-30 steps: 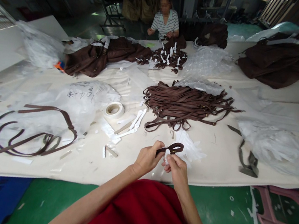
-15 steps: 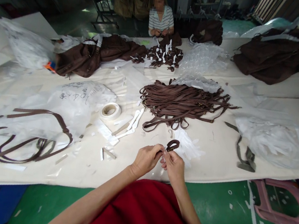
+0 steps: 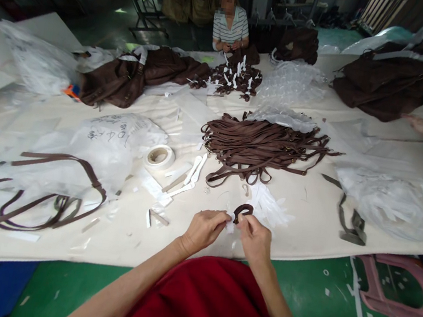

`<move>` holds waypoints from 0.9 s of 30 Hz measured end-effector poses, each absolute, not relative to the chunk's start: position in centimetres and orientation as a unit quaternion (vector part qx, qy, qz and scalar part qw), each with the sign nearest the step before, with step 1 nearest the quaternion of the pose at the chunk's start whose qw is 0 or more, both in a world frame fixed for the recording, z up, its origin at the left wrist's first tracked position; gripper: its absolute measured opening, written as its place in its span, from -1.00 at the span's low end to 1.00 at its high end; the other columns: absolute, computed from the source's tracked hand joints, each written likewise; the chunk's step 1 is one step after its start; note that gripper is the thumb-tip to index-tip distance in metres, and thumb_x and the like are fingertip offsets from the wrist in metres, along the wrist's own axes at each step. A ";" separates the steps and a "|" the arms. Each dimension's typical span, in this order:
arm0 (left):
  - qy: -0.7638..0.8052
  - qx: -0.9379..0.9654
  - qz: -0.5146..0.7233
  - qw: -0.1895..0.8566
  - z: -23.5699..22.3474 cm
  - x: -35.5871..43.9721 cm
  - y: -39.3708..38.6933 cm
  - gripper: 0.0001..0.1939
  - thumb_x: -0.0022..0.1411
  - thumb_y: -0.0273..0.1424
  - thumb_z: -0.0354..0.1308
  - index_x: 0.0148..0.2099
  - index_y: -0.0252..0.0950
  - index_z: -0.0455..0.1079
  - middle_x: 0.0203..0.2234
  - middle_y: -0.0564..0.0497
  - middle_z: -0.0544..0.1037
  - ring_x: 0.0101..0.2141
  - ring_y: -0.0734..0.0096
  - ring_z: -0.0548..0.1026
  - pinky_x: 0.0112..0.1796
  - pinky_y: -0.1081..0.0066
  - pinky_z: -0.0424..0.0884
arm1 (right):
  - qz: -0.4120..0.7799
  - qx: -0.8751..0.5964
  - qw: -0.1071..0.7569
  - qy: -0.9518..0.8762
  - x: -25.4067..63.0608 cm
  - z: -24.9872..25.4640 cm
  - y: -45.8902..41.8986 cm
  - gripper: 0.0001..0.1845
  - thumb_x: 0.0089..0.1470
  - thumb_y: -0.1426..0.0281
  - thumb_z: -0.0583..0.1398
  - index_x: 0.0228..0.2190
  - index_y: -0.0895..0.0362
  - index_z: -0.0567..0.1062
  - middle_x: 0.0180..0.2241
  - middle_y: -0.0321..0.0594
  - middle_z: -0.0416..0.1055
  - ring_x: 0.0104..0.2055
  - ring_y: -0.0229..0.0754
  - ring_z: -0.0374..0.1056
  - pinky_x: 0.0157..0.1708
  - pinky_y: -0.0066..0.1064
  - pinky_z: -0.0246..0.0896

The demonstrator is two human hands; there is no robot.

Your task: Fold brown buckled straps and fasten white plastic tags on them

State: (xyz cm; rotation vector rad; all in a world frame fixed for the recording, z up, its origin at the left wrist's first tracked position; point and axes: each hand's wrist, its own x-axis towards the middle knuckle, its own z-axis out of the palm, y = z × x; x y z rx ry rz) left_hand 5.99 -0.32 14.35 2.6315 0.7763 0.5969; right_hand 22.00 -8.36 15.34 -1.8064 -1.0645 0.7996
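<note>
My right hand [image 3: 257, 238] is closed, pinching a small dark brown strap loop [image 3: 244, 211] with a bit of metal at its lower end. My left hand [image 3: 204, 231] is closed just to the left, its fingertips pinched together beside the loop; a pale, thin scrap shows near them, too small to name. Beyond the hands lies a fan of white strips [image 3: 268, 204] on the cloth-covered table [image 3: 190, 250]. A heap of long brown straps [image 3: 253, 142] with metal clasps lies behind that.
To the left are a roll of white tape [image 3: 160, 156], white strips [image 3: 192, 174], a plastic bag [image 3: 108, 133] and loose brown straps [image 3: 36, 215]. Brown bags [image 3: 387, 83] lie far right, near another person's hand [image 3: 417, 123]. A co-worker [image 3: 231, 27] sits opposite; a pink stool [image 3: 403, 309] stands right.
My hands have drawn apart; the right has moved slightly right, keeping the brown loop. Another person's hand has come into view at the right by the brown bags.
</note>
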 end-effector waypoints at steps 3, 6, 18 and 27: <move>0.265 0.925 0.186 0.201 14.5 4.8 -0.4 -0.81 0.38 -0.43 -0.02 -0.11 -0.21 0.43 -0.33 0.01 0.64 -0.33 0.38 0.60 -0.26 0.45 0.45 | 0.231 -0.698 0.389 -0.555 23.2 16.3 -7.4 -0.75 0.22 0.30 0.09 -0.30 0.07 0.56 -0.25 -0.16 0.51 -0.17 -0.11 0.36 -0.15 -0.34 0.21; 0.272 0.913 0.157 0.261 14.9 3.6 -0.5 -0.82 0.36 -0.40 0.00 -0.13 -0.20 0.43 -0.37 0.02 0.61 -0.36 0.40 0.57 -0.26 0.45 0.43 | 0.310 -0.618 0.308 -0.653 23.3 16.6 -5.9 -0.81 0.18 0.45 0.13 -0.32 0.07 0.57 -0.27 -0.20 0.49 -0.14 -0.13 0.32 -0.09 -0.31 0.19; 0.326 0.705 0.103 0.622 14.9 0.4 -2.0 -0.75 0.28 -0.30 0.11 -0.02 -0.26 0.30 -0.35 0.03 0.62 -0.38 0.41 0.51 -0.29 0.44 0.39 | 0.523 -0.635 0.395 -0.409 19.0 13.5 -4.0 -0.61 0.26 0.23 0.20 0.05 0.16 0.41 0.05 -0.09 0.38 -0.01 -0.06 0.40 -0.05 -0.11 0.40; 0.322 0.499 0.092 0.799 15.2 -0.5 -2.0 -0.64 0.09 -0.26 0.31 -0.08 -0.31 0.49 -0.30 -0.02 0.62 -0.38 0.42 0.47 -0.30 0.44 0.31 | 0.594 -0.614 0.408 -0.323 18.0 12.4 -5.7 -0.61 0.26 0.25 0.19 0.05 0.16 0.41 0.03 -0.10 0.39 -0.03 -0.09 0.40 -0.07 -0.13 0.41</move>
